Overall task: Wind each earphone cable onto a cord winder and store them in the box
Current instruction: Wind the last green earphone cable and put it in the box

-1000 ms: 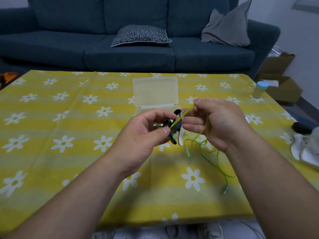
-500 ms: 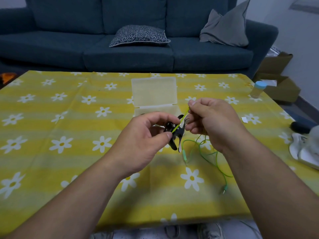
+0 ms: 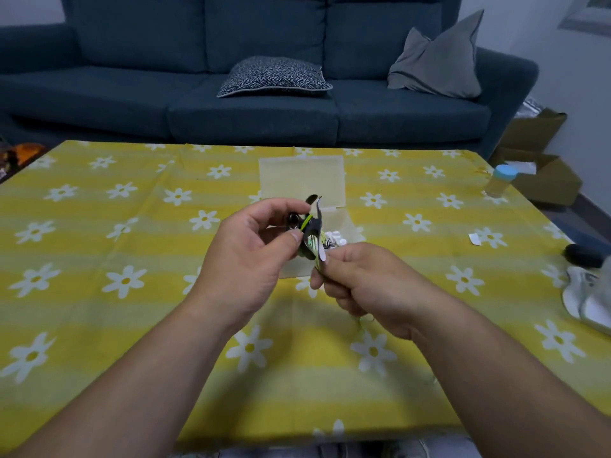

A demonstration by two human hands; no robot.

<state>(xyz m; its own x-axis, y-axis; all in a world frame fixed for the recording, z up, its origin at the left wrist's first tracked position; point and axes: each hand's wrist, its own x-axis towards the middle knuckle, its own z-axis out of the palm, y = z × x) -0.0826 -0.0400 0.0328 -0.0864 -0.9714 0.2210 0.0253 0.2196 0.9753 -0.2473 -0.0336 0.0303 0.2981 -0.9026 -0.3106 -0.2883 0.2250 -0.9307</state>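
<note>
My left hand (image 3: 251, 256) pinches a black cord winder (image 3: 310, 226) between thumb and fingers, above the middle of the table. A green earphone cable (image 3: 305, 223) crosses the winder's middle and runs down to my right hand (image 3: 370, 285), which grips it just below the winder. A little green cable shows under my right hand; the rest is hidden. The translucent box (image 3: 302, 183) lies open behind the winder, its lid up, with small white and black items (image 3: 334, 241) in its base.
The table wears a yellow flowered cloth (image 3: 132, 259). A bottle with a blue cap (image 3: 501, 180) stands at the right edge, near a white paper scrap (image 3: 475, 239). A dark sofa (image 3: 264, 110) sits behind; cardboard boxes (image 3: 542, 160) and shoes (image 3: 585, 292) lie on the right.
My right hand has dropped from above and right of the winder to just below it, drawing the green cable down around it. The left hand keeps holding the winder.
</note>
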